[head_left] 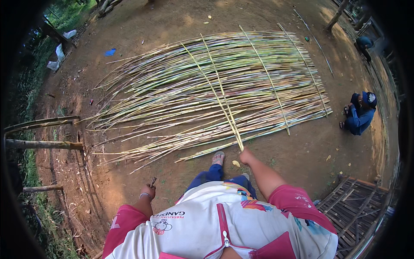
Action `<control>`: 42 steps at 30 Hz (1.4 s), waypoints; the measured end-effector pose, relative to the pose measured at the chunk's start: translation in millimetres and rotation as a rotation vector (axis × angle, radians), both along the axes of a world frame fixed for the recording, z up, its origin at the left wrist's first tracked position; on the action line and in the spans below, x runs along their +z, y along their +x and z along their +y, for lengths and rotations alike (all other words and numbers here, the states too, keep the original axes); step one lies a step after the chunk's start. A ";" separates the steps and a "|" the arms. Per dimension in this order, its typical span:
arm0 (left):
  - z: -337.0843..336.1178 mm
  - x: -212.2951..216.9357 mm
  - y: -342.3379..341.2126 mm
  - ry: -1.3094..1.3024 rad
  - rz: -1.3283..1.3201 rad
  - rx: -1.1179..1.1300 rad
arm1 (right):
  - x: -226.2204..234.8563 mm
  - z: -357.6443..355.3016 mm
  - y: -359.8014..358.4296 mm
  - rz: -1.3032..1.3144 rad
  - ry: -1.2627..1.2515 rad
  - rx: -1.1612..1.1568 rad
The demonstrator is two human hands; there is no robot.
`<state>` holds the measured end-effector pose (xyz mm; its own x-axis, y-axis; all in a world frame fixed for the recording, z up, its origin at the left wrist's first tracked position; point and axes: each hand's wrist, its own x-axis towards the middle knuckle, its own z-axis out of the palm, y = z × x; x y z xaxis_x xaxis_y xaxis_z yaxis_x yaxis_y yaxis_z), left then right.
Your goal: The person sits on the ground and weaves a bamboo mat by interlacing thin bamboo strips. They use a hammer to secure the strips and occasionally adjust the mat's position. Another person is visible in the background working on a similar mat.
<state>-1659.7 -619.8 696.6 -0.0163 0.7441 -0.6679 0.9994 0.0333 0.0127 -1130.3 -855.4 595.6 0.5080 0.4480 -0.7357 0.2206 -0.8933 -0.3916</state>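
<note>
My right hand (246,156) is closed around the near ends of two long, thin bamboo sticks (230,118). They spread apart like a narrow V across a wide layer of slender bamboo poles (172,93) lying side by side on the ground. Farther right, a crosswise bamboo stick (266,71) and another crosswise stick (305,62) rest over the same layer. At the lower left, my left hand (148,191) grips a small dark tool (153,181), whose kind is too small to make out. My feet stand at the layer's near edge.
A person in blue (361,114) squats at the right, and another person (365,42) is farther back. A slatted bamboo panel (355,211) lies at the lower right. Wooden posts (45,145) jut in at the left. A long pole (317,43) lies beyond the layer.
</note>
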 end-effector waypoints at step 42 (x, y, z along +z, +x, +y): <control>-325.9 114.1 14.2 -0.037 -0.312 0.232 | -10.6 -56.1 -84.8 -0.132 0.435 -0.149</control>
<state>-1645.6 -945.8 810.7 0.0270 0.7199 -0.6935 0.9136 0.2638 0.3095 -1215.1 -911.5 585.0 0.6666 0.6150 -0.4212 0.1757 -0.6787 -0.7131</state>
